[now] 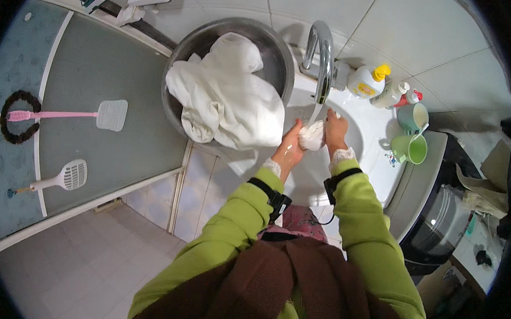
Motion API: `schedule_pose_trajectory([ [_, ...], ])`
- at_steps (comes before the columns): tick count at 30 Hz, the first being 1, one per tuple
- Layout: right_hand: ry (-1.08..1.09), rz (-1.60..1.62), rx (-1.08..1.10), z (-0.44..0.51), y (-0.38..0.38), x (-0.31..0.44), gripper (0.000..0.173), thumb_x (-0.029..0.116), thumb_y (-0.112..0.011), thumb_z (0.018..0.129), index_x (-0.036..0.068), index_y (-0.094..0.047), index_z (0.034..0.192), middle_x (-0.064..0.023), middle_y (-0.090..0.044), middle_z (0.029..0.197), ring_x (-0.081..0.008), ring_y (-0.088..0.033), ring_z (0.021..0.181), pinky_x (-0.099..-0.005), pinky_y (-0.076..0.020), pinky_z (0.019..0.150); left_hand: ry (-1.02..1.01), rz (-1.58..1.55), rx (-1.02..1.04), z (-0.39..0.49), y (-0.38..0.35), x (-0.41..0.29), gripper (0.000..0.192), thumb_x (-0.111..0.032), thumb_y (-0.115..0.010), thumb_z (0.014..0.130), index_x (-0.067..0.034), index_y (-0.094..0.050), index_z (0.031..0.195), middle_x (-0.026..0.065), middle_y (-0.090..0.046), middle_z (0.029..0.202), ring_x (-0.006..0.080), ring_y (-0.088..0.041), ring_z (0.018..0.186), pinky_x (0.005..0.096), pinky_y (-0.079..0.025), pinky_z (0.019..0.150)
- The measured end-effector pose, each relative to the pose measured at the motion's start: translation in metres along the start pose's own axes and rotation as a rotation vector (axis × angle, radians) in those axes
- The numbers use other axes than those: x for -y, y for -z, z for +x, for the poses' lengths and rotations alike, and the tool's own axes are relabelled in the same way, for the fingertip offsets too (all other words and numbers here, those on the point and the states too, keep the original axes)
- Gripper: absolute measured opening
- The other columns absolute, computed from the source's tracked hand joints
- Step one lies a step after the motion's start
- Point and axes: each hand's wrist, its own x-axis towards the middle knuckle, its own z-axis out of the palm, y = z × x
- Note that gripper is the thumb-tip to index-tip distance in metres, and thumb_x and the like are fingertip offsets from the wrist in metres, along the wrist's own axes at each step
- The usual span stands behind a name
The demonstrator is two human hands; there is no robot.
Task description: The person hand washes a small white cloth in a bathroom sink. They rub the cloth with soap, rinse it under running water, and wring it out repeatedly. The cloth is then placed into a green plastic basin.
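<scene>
Water runs from the chrome faucet (324, 71) onto a wet, bunched white cloth (313, 136). My left hand (291, 147) grips the cloth from its left side, and my right hand (336, 130) has its fingers closed on the right side. Both hands are over the white washbasin (307, 180), just below the spout. To the left of my hands, a large heap of white fabric (237, 101) lies in a grey metal basin (289, 69). One edge of that fabric hangs over the basin's near rim.
Along the sink's right side stand a yellow-topped pump bottle (365, 82), a white bottle (389, 95), a red-capped bottle (407, 98), a pale cup (411, 116) and a green cup (409, 149). A washing machine (436, 214) stands right; a framed panel (124, 77) with a pink fly swatter (111, 114) left.
</scene>
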Motion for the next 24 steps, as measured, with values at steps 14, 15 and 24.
schedule_pose_trajectory([
  [14, -0.377, 0.747, 0.445, -0.021, 0.050, 0.023, 0.026, 0.017, -0.055, 0.090, 0.000, -0.054, 0.109, -0.0076, -0.057, 0.102, -0.0204, -0.057, 0.093, -0.0342, -0.0489, 0.079, -0.312, -0.212, -0.196, 0.026, 0.073, 0.002, 0.054, 0.019, -0.047, 0.064, -0.008, -0.050, 0.111, 0.0095, -0.050, 0.100, 0.0244, -0.052, 0.096, 0.0352, -0.047, 0.081],
  [15, -0.327, 0.744, 0.472, -0.022, 0.052, 0.022, 0.025, 0.017, -0.056, 0.090, 0.000, -0.054, 0.108, -0.0073, -0.057, 0.101, -0.0201, -0.058, 0.092, -0.0337, -0.0487, 0.079, -0.269, -0.284, -0.167, 0.027, 0.079, 0.000, 0.054, 0.019, -0.046, 0.063, -0.007, -0.050, 0.110, 0.0093, -0.050, 0.098, 0.0241, -0.053, 0.094, 0.0348, -0.048, 0.079],
  [24, -0.370, 0.822, 0.589, -0.049, 0.049, 0.035, 0.025, 0.020, -0.057, 0.090, 0.002, -0.055, 0.107, -0.0074, -0.059, 0.099, -0.0191, -0.058, 0.089, -0.0335, -0.0490, 0.076, 0.363, 0.151, -0.423, 0.010, 0.028, 0.020, 0.035, -0.034, -0.057, 0.089, -0.012, -0.051, 0.116, 0.0160, -0.052, 0.115, 0.0283, -0.054, 0.102, 0.0519, -0.047, 0.083],
])
